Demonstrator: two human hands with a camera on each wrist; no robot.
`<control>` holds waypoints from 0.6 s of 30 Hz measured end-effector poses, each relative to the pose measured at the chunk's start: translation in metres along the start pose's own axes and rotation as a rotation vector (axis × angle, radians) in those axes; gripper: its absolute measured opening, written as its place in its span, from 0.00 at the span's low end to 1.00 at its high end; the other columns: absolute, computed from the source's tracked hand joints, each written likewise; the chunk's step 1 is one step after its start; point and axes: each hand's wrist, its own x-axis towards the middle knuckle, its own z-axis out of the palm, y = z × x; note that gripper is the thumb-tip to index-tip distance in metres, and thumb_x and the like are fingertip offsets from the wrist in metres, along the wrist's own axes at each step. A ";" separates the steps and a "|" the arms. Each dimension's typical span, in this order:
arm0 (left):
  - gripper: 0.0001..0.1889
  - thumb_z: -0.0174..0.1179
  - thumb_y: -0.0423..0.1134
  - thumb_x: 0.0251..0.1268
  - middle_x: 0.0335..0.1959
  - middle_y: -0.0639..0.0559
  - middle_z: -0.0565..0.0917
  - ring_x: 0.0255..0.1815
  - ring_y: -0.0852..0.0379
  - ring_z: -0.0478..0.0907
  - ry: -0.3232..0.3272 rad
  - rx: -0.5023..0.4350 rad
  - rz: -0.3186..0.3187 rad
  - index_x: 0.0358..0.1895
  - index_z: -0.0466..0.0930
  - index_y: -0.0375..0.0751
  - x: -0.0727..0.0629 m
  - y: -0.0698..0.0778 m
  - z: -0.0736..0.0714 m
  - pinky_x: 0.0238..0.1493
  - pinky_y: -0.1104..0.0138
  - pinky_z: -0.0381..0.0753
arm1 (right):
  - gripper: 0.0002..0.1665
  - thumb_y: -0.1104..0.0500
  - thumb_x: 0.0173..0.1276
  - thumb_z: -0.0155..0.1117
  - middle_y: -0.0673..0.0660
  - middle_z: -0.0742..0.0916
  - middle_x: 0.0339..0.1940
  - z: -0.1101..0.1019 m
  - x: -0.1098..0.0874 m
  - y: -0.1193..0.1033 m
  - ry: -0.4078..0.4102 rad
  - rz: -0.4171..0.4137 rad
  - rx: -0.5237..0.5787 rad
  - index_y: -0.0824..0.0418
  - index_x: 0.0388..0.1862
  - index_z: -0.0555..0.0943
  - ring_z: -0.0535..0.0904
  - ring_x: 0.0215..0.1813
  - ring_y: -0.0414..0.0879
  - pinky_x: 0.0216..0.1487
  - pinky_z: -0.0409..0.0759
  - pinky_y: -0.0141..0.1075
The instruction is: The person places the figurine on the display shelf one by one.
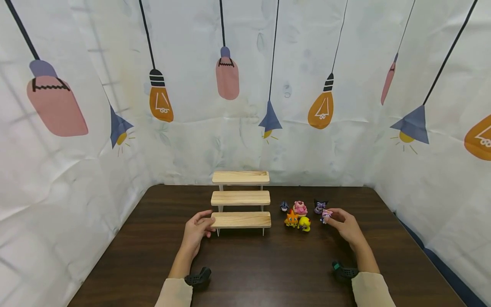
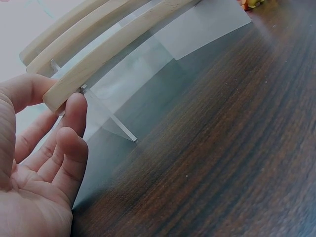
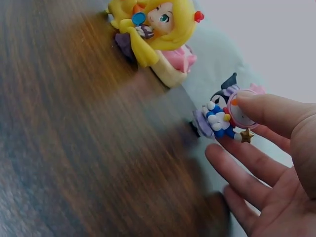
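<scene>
A three-tier display stand with pale wooden shelves (image 1: 241,220) and clear supports stands at the back of the table. My left hand (image 1: 196,232) pinches the left end of its lowest shelf (image 2: 74,84), thumb above and a finger below. To the right of the stand, my right hand (image 1: 346,226) holds a small pink-and-white figurine (image 3: 219,118) with blue and a gold star between thumb and fingers. Just behind it is a dark purple figurine (image 1: 320,206). Whether the held figurine touches the table I cannot tell.
Left of my right hand several figurines cluster: a pink one (image 1: 300,208), an orange one (image 1: 291,219), a yellow-haired one (image 1: 304,224) and a dark blue one (image 1: 284,206). Everything is on a dark wooden table (image 1: 264,268). A printed white curtain (image 1: 245,149) hangs behind it.
</scene>
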 end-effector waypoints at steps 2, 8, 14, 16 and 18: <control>0.24 0.66 0.34 0.69 0.31 0.57 0.88 0.25 0.59 0.83 0.000 -0.001 0.001 0.66 0.74 0.33 -0.001 0.000 0.000 0.24 0.72 0.76 | 0.34 0.42 0.73 0.66 0.69 0.79 0.67 0.000 -0.001 -0.002 -0.004 -0.001 0.004 0.62 0.69 0.75 0.76 0.67 0.60 0.63 0.80 0.49; 0.24 0.66 0.34 0.69 0.32 0.57 0.88 0.25 0.59 0.83 0.000 0.000 0.003 0.66 0.74 0.33 -0.001 0.000 0.000 0.24 0.71 0.76 | 0.32 0.48 0.74 0.67 0.69 0.82 0.61 -0.001 -0.001 -0.008 -0.018 -0.047 0.108 0.65 0.68 0.74 0.85 0.52 0.46 0.57 0.86 0.42; 0.25 0.65 0.35 0.70 0.32 0.58 0.88 0.25 0.59 0.83 -0.004 -0.002 0.004 0.67 0.74 0.33 -0.001 0.000 0.000 0.24 0.72 0.76 | 0.31 0.51 0.75 0.66 0.69 0.83 0.59 -0.001 -0.003 -0.016 -0.037 -0.109 0.164 0.67 0.68 0.73 0.88 0.47 0.45 0.55 0.87 0.40; 0.25 0.65 0.35 0.70 0.31 0.57 0.88 0.25 0.59 0.83 -0.005 -0.004 0.006 0.67 0.74 0.33 -0.001 0.000 -0.001 0.24 0.72 0.76 | 0.31 0.51 0.75 0.65 0.70 0.82 0.59 -0.002 -0.004 -0.019 -0.047 -0.126 0.163 0.67 0.69 0.73 0.88 0.48 0.45 0.55 0.86 0.39; 0.24 0.65 0.34 0.70 0.32 0.57 0.88 0.25 0.59 0.83 -0.005 -0.002 0.007 0.67 0.74 0.33 -0.002 0.000 0.000 0.24 0.72 0.76 | 0.30 0.51 0.75 0.65 0.71 0.82 0.59 -0.002 -0.005 -0.022 -0.048 -0.137 0.165 0.66 0.68 0.73 0.88 0.47 0.43 0.54 0.86 0.37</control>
